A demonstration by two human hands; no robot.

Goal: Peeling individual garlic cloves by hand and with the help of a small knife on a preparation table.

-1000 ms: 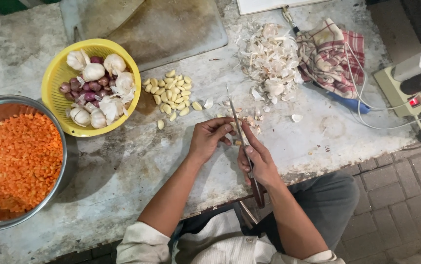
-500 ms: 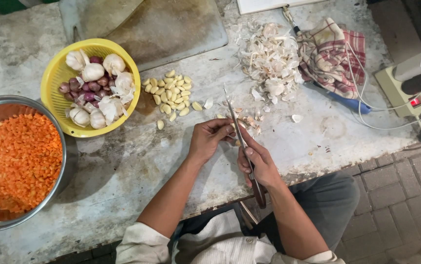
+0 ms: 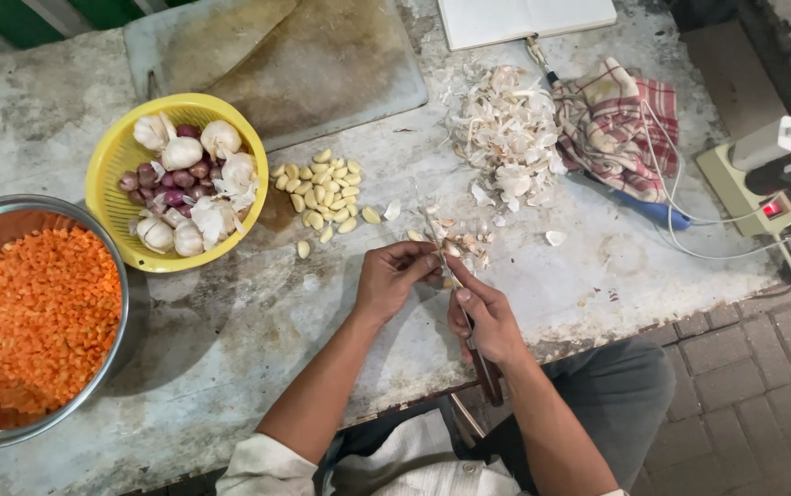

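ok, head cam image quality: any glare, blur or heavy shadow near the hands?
Head view: sharp overall, with no motion blur on the left hand, right hand or knife. Light falls from above, so soft shadows of the arms lie on the table beneath them. Mild sheen on the steel bowl rim, and the floor at right is dim. The garlic skins are bright but not blown out.

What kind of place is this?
Probably a simple kitchen prep spot, maybe outdoors: a worn stone table, a yellow basket of garlic, a pile of peeled cloves, and brick paving underneath.
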